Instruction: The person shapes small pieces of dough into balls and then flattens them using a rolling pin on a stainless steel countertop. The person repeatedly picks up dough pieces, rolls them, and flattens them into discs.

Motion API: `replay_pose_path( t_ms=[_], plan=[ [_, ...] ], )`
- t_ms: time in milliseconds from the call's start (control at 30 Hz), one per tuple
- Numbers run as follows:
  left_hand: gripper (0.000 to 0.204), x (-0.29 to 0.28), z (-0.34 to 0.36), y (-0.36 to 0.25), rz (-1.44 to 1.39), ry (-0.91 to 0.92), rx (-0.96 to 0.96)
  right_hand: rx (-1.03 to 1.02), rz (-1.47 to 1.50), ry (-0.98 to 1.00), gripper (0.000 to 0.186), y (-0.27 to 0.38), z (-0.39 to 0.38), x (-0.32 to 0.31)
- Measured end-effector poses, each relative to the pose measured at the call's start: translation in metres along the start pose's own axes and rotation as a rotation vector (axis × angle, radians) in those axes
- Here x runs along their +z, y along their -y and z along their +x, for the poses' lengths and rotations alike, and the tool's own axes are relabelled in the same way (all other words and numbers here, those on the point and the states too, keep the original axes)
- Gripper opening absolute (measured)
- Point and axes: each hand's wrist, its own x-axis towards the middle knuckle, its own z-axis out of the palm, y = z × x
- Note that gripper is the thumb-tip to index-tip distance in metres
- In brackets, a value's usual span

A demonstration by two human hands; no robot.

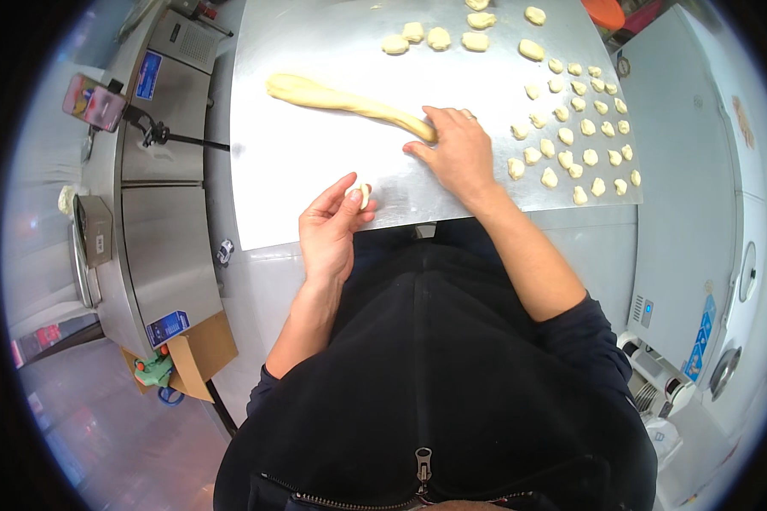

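Note:
A long pale-yellow dough rope (341, 100) lies slantwise on the metal worktable (298, 162), thicker at its far left end. At its tapered right end, my right hand (462, 153) has the thumb on one side and the fingers on the other, gripping it. My left hand (331, 223), raised near the table's front edge, pinches a small dough piece (364, 197) between thumb and fingers. To the right of my right hand sit many small dough pieces (565, 135) in loose rows. Larger dough lumps (439, 38) are grouped toward the far side.
A phone (94, 102) on a stand arm is at the left, by a steel cabinet (166, 247). Below that, an open cardboard box (203, 345) stands on the floor. A large grey-white appliance (677, 179) borders the table's right side. An orange container (603, 13) is at the far right corner.

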Motion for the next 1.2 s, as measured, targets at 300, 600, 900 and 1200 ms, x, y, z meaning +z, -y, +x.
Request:
replay_pose_path(
  t_ms=[300,600,900,1200],
  plan=[
    [0.037,0.057,0.03,0.005,-0.049,0.094,-0.197,0.643,0.854,0.133,0.026,-0.018,-0.013,-0.049],
    [0.037,0.092,0.037,0.003,-0.278,0.214,-0.284,0.1,0.411,-0.049,0.023,0.016,-0.02,-0.05],
    [0.046,0.064,0.048,0.003,-0.162,0.074,-0.102,0.152,0.296,0.084,0.03,0.011,-0.002,-0.035],
    [0.041,0.048,0.047,0.002,-0.212,0.097,-0.114,0.105,0.094,0.054,0.014,0.009,0.011,-0.025]
  ],
)
